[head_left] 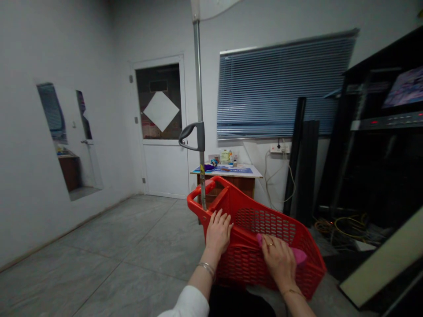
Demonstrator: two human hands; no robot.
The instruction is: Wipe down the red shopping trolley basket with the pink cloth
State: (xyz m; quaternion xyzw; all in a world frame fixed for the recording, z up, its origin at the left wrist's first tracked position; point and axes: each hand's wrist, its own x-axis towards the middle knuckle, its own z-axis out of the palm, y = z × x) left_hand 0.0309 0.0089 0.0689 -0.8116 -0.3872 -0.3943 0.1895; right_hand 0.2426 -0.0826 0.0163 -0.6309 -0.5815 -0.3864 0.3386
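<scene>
A red plastic shopping cart with perforated sides stands tilted in front of me. My left hand is laid over its near upper edge, close to the handle end, with the fingers bent over the rim. My right hand presses a pink cloth against the same edge, farther right. Part of the cloth sticks out on both sides of that hand. From the handle end rises a metal pole bearing a grey looped grip. The cart's underside is out of sight.
A small desk with bottles and boxes stands behind the cart. Right of it are black panels, loose cables, a dark rack and a leaning pale board. A white door and wall mirror are left.
</scene>
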